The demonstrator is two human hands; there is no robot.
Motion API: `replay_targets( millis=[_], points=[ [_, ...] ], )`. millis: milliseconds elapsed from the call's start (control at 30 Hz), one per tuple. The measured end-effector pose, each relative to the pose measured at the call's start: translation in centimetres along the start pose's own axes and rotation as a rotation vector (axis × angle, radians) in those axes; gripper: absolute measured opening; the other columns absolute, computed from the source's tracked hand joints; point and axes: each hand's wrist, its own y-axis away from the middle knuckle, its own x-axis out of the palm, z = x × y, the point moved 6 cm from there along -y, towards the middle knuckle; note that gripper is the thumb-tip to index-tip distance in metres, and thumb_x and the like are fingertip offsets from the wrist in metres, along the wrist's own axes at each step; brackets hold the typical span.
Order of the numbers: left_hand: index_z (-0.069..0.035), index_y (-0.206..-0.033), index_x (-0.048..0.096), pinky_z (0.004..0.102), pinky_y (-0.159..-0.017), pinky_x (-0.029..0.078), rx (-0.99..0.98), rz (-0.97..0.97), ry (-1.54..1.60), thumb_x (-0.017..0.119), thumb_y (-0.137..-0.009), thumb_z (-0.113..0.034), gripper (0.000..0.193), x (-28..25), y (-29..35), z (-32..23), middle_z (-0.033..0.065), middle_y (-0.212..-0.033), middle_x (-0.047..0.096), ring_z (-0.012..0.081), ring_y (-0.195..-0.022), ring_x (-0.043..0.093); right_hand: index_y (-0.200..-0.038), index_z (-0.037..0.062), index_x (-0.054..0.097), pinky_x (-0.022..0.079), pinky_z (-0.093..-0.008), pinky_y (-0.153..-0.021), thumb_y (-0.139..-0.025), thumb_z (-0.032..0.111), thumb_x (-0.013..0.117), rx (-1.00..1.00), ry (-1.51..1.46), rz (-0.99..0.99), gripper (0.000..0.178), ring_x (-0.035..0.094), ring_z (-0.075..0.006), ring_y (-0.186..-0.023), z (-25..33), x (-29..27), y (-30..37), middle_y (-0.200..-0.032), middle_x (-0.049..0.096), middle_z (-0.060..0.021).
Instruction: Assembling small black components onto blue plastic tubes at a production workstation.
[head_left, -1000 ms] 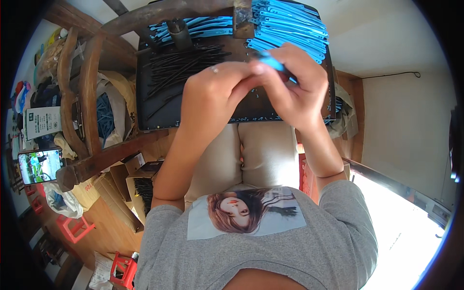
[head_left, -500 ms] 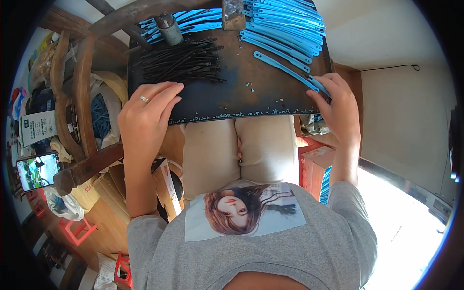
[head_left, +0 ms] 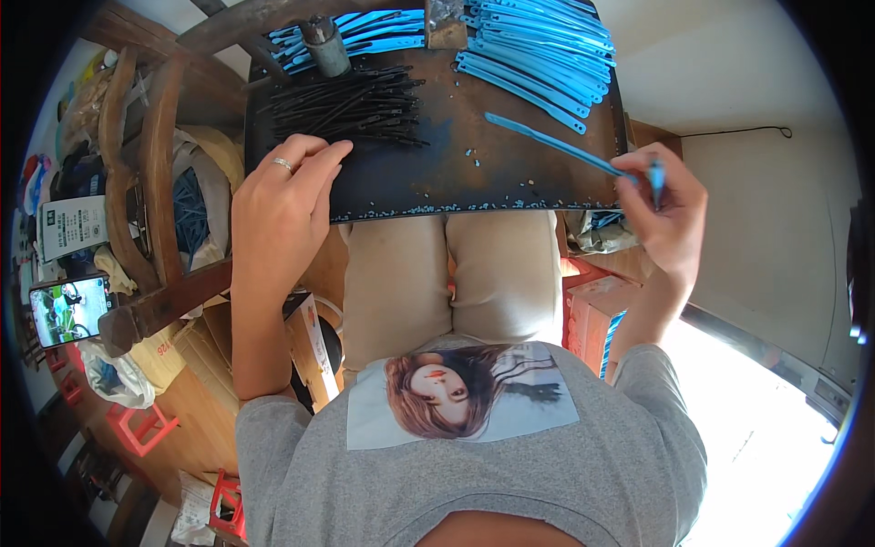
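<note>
My right hand (head_left: 670,205) is off the tray's right front corner, its fingers closed on a slim blue plastic strip (head_left: 547,141) that slants back and left over the tray. A second blue end (head_left: 656,182) sticks out between those fingers; whether it belongs to the same strip I cannot tell. At the left front edge, my left hand (head_left: 287,191) has its thumb and fingertips drawn together, just in front of a heap of thin black strips (head_left: 351,105). Anything inside that pinch is hidden. Behind the held strip, many blue strips with holed ends (head_left: 547,55) lie stacked.
The dark tray (head_left: 510,169) sits over my knees, with tiny blue scraps along its front edge. A metal cylinder (head_left: 325,47) and a block (head_left: 445,25) stand at its back. To the left are a wooden frame (head_left: 157,173) and a lit phone (head_left: 70,312).
My right hand has moved right and turned, bringing the blue strip's near end off the tray's corner. My left hand has shifted slightly, still by the black heap.
</note>
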Motion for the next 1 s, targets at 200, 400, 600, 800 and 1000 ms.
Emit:
replay_targets(
  millis=[200, 400, 600, 800, 1000],
  points=[
    [-0.002, -0.097, 0.064, 0.0377, -0.066, 0.049, -0.082, 0.068, 0.073, 0.059, -0.082, 0.005, 0.017, -0.7, 0.2, -0.3, 0.0115, -0.091, 0.060, 0.0312, -0.078, 0.062, -0.089, -0.0023, 0.068, 0.029, -0.0193, -0.054, -0.076, -0.014, 0.056, -0.231, -0.169, -0.094, 0.020, 0.041, -0.0045, -0.062, 2.4, -3.1, -0.3, -0.076, 0.054, 0.0000],
    [-0.002, -0.103, 0.061, 0.0319, -0.065, 0.048, -0.233, 0.034, 0.388, 0.052, -0.087, 0.009, 0.022, -1.6, 1.3, 0.0, 0.0129, -0.088, 0.058, 0.0256, -0.072, 0.061, -0.092, -0.0033, 0.068, 0.034, -0.0223, -0.062, -0.080, -0.010, 0.063, -0.183, -0.259, -0.036, 0.014, 0.049, -0.0096, -0.072, 2.9, -0.7, -2.3, -0.081, 0.057, -0.0047],
    [0.004, -0.116, 0.058, 0.0248, -0.069, 0.046, -0.262, -0.084, 0.660, 0.047, -0.092, 0.006, 0.026, -1.3, 0.0, -1.6, 0.0095, -0.091, 0.061, 0.0121, -0.072, 0.057, -0.089, -0.0040, 0.068, 0.037, -0.0220, -0.063, -0.090, 0.010, 0.066, -0.251, -0.250, -0.126, 0.014, 0.050, -0.0104, -0.072, 4.1, 1.8, -3.3, -0.088, 0.062, -0.0080],
    [0.005, -0.106, 0.057, 0.0256, -0.081, 0.051, -0.324, -0.186, 0.981, 0.050, -0.094, 0.004, 0.014, 1.1, -2.0, -1.6, 0.0107, -0.093, 0.063, 0.0165, -0.089, 0.066, -0.087, -0.0013, 0.068, 0.038, -0.0207, -0.048, -0.094, 0.015, 0.062, -0.473, 0.055, -0.301, 0.019, 0.047, -0.0054, -0.052, 6.7, 3.7, -3.2, -0.059, 0.056, -0.0009],
    [0.003, -0.109, 0.052, 0.0266, -0.081, 0.053, -0.333, -0.204, 0.952, 0.054, -0.090, 0.007, 0.020, 1.9, -2.6, -2.5, 0.0128, -0.093, 0.067, 0.0160, -0.090, 0.067, -0.103, 0.0012, 0.069, 0.050, -0.0250, -0.065, -0.090, 0.013, 0.065, -0.412, -0.083, -0.124, 0.017, 0.061, -0.0118, -0.069, 7.9, 7.4, -4.2, -0.084, 0.070, -0.0098]
  ],
)
